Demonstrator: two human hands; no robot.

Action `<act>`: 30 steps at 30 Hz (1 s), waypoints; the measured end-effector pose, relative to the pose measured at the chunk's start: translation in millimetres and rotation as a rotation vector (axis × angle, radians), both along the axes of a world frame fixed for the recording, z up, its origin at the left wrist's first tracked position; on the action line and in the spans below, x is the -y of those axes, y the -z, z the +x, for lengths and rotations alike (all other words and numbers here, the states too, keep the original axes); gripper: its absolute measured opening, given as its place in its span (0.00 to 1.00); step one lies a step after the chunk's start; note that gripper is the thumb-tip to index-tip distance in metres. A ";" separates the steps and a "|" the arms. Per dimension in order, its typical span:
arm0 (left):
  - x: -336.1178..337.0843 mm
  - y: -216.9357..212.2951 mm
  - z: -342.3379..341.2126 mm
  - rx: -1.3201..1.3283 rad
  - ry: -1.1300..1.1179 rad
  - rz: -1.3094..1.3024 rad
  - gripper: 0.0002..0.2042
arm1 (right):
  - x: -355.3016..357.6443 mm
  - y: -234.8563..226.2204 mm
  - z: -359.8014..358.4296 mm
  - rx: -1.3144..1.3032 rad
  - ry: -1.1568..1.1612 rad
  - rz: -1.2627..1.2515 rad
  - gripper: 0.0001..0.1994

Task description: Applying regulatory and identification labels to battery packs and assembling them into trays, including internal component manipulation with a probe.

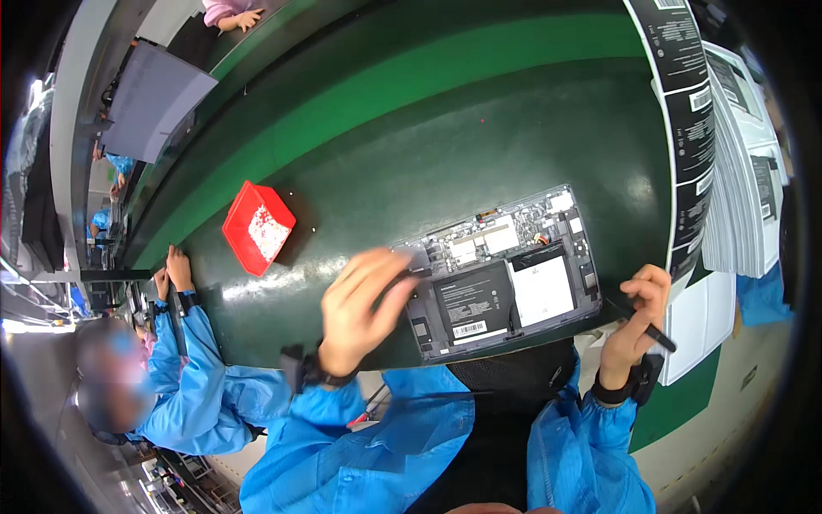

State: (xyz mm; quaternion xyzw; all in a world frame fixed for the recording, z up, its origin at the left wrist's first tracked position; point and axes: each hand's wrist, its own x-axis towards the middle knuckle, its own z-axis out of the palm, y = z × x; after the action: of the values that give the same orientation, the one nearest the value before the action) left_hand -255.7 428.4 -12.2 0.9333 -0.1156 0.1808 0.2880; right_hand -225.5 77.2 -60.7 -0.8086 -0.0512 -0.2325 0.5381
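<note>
The opened device [505,278] lies flat on the dark green tabletop [411,163], directly in front of my body, slightly turned, with its insides facing up. Along its far side runs a circuit board [484,244] with silvery covers; along its near side sit 2 flat blocks next to each other, a black block [471,295] with a white barcode label and a white-faced block [544,291].

My left hand [364,304] is at the device's left end, fingers reaching over its edge with the thumb spread below them. The fingertips are blurred, so I cannot tell whether they pinch anything or touch the device. My right hand [638,321] is just beside the device's right end, its fingers closed around a dark, slim tool [659,337] that slants down to the right. I wear 1 dark band on each wrist, below blue sleeves.

Left of the device and farther out, a red tray [240,236] holds a heap of small white pieces [268,233]. Farther left of the device than that tray, a co-worker's 2 hands [178,270] rest by the table edge. Right of the device, past my right hand, black printed sheets [689,128] hang beside a stack of white trays [738,184].
</note>
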 end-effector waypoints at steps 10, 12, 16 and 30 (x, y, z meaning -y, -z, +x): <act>75.1 34.1 78.0 -0.169 0.287 -0.091 0.08 | -38.6 -35.9 11.6 -0.280 -0.322 0.302 0.08; 83.3 37.1 63.2 -0.122 0.327 -0.060 0.06 | -44.3 -36.4 7.6 -0.327 -0.304 0.322 0.11; 83.8 37.8 50.6 -0.104 0.325 -0.089 0.08 | -57.1 -26.5 5.2 -0.399 -0.324 0.343 0.12; 72.0 47.0 48.1 0.045 0.375 0.054 0.12 | -67.7 -5.7 2.8 -0.338 -0.220 0.180 0.10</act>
State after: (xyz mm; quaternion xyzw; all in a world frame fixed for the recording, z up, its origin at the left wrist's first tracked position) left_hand -207.6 356.4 -59.2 0.8986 -0.2986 0.1416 0.2887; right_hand -222.7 144.9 -54.9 -0.7742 -0.0271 -0.0371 0.6312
